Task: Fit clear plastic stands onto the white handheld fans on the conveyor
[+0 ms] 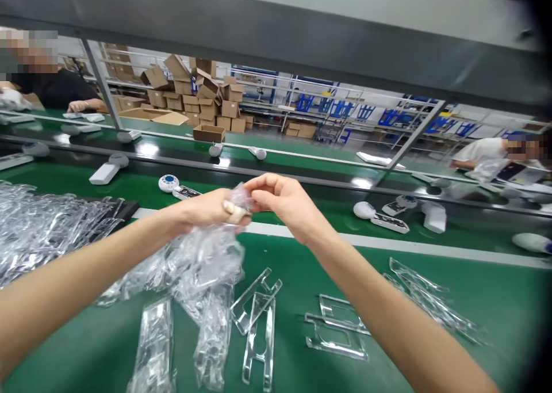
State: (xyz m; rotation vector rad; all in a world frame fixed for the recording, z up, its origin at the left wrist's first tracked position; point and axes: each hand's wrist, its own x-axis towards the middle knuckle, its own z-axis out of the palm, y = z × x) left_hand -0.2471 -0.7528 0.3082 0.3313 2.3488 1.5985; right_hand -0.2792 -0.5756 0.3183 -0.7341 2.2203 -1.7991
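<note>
In the middle of the view, my left hand is closed on a clear plastic bag, which hangs below it over the green table. Pale coverings show on some of its fingertips. My right hand meets it at the bunched top of the bag, with thumb and index finger pinched on the plastic. Below lie more bagged clear parts and loose clear plastic frames, some crossing each other. Another pair of frames rests beneath my right forearm.
A large pile of clear frames fills the left. White devices lie along the conveyor beyond. More frames are at right. People sit at far left and far right; cartons are stacked behind.
</note>
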